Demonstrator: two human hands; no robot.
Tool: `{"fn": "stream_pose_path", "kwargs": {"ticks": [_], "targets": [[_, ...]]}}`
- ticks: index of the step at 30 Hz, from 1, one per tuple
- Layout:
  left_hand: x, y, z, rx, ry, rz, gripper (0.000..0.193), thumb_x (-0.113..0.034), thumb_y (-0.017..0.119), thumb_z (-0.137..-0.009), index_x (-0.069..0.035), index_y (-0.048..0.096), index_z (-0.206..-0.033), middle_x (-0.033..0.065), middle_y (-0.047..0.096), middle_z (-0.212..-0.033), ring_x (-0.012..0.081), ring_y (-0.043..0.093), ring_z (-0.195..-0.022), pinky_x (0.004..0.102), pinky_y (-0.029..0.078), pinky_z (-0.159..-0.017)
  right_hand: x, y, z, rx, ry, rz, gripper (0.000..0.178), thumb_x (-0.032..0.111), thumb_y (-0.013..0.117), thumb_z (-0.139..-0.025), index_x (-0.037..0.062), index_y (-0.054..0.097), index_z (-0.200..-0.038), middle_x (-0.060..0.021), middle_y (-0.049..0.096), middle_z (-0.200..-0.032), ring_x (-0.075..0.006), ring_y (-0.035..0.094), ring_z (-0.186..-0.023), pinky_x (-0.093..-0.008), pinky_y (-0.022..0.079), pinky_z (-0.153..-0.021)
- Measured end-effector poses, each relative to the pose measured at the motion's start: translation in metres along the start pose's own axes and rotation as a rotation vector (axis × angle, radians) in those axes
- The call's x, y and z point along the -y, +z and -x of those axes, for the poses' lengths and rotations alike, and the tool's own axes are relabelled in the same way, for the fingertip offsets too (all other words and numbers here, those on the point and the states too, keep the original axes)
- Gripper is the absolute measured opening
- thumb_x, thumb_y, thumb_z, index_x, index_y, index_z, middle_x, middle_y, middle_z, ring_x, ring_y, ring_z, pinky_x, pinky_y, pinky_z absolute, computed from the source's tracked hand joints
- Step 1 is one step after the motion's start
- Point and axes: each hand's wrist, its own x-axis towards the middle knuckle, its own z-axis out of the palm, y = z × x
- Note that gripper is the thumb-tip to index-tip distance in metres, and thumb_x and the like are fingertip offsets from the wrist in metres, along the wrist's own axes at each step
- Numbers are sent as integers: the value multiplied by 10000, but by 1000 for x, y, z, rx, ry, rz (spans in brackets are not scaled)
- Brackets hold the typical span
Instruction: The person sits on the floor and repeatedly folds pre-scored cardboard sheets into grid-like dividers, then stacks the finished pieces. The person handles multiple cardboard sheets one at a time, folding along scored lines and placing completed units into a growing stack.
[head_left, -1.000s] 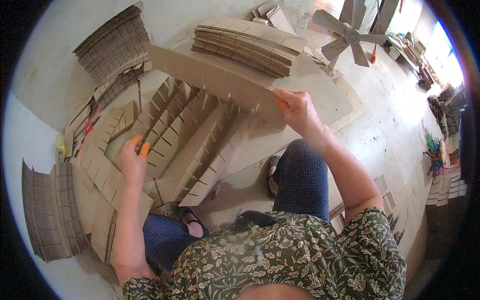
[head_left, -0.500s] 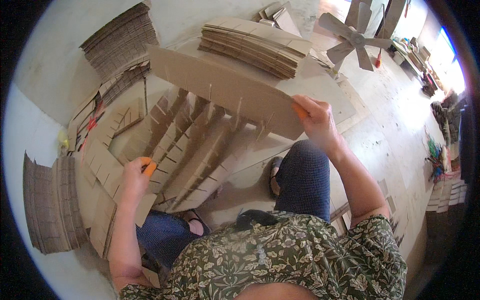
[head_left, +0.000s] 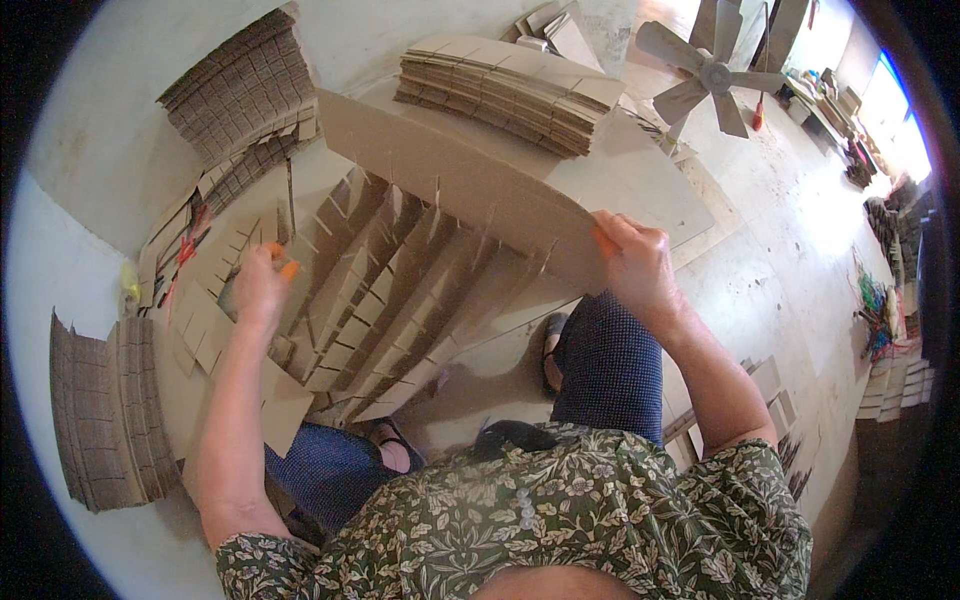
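Observation:
My right hand [head_left: 640, 262] is closed on the right end of a long brown cardboard strip [head_left: 450, 165], which slants across the middle. Below it, several slotted cardboard strips [head_left: 385, 290] stand on edge, fanning toward me; their far ends meet the long strip's lower edge, where slots show. My left hand [head_left: 260, 287] is over the left side of these strips, beside the flat slotted pieces. Orange covers sit on its thumb and a fingertip, which are apart with nothing visible between them. Orange also shows at my right fingers.
A stack of slotted cardboard [head_left: 510, 90] lies beyond the long strip. More stacks stand at far left [head_left: 240, 85] and near left [head_left: 110, 410]. A grey fan [head_left: 712, 75] stands at the far right. Coloured ties [head_left: 875, 315] hang at the right edge.
My left hand has moved away from me, up along the strips' left side, and its fingers have parted. The long strip and my right hand have shifted slightly right.

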Motion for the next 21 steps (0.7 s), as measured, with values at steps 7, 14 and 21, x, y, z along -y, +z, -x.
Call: {"fn": "stream_pose_path", "kwargs": {"ticks": [7, 14, 21], "targets": [[-23, -11, 8, 204, -21, 78, 182, -160, 687, -764, -11, 642, -858, 123, 647, -726, 255, 634, -694, 369, 481, -638, -2, -4, -1, 25, 31, -17, 116, -25, 538, -769, 30, 539, -871, -195, 566, -740, -411, 598, -705, -428, 476, -580], [-76, -38, 59, -190, 442, -7, 223, -160, 686, -787, -37, 647, -970, 131, 622, -862, 314, 613, -753, 413, 490, -667, -17, -10, -3, 109, 65, -8, 163, -40, 519, -865, -25, 613, -997, -204, 603, -786, -315, 633, -690, -344, 486, -610], [-194, -17, 106, 205, 650, 242, 249, -200, 675, -802, -44, 651, -995, 150, 650, -853, 350, 634, -741, 429, 508, -635, -11, -6, -5, 79, -92, -92, 250, -68, 528, -732, 4, 576, -967, -185, 571, -739, -351, 601, -658, -388, 480, -578]]}}
